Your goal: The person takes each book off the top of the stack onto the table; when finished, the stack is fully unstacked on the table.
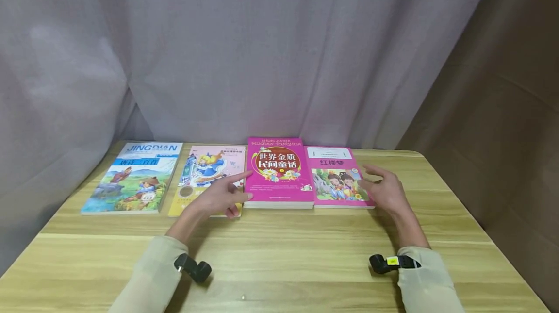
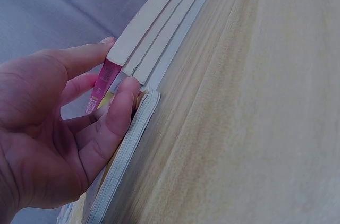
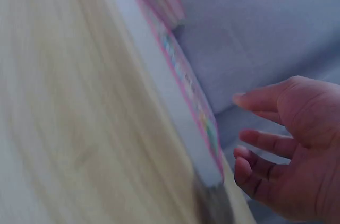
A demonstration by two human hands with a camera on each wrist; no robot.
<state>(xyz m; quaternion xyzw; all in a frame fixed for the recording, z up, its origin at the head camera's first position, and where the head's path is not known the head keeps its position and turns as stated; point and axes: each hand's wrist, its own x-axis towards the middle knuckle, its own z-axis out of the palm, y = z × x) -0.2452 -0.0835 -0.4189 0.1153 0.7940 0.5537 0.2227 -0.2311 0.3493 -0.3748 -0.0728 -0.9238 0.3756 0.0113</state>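
Observation:
My left hand (image 1: 220,196) reaches over the pink-and-yellow storybook (image 1: 211,162). Its fingers are at the left side of a magenta book (image 1: 279,196), which tops a stack of several books whose page edges (image 2: 154,27) show in the left wrist view. There, a fingertip of the left hand (image 2: 69,112) touches the top book's corner. Beside the right edge of a pink book (image 1: 325,204) is my right hand (image 1: 386,191), its fingers loosely bent. In the right wrist view a small gap separates the right hand (image 3: 287,144) from that pink book (image 3: 164,80).
A blue-and-green book (image 1: 135,177) lies at the far left of the row. The books lie along the back of the wooden table (image 1: 279,259). A grey curtain (image 1: 262,60) hangs right behind them, and a brown curtain (image 1: 502,109) hangs at the right.

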